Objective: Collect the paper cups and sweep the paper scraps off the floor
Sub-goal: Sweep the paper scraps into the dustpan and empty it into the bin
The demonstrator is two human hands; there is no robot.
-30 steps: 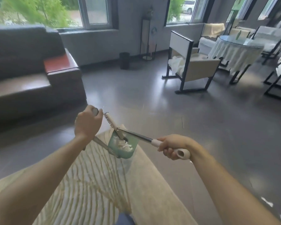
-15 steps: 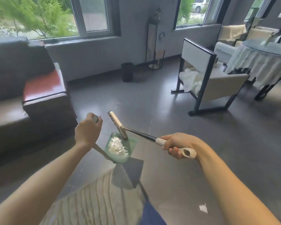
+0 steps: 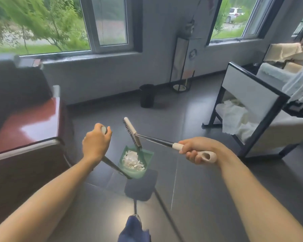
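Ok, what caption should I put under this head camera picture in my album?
Left hand holds the green dustpan of paper scraps; right hand holds the brush.

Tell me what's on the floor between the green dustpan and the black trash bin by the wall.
Nothing: in the head view the grey floor from the dustpan to the black bin is bare; only the raised brush head overlaps it.

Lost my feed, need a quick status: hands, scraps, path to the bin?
Left hand grips dustpan handle, right hand grips broom. Scraps in the dustpan. Floor to black bin looks unobstructed.
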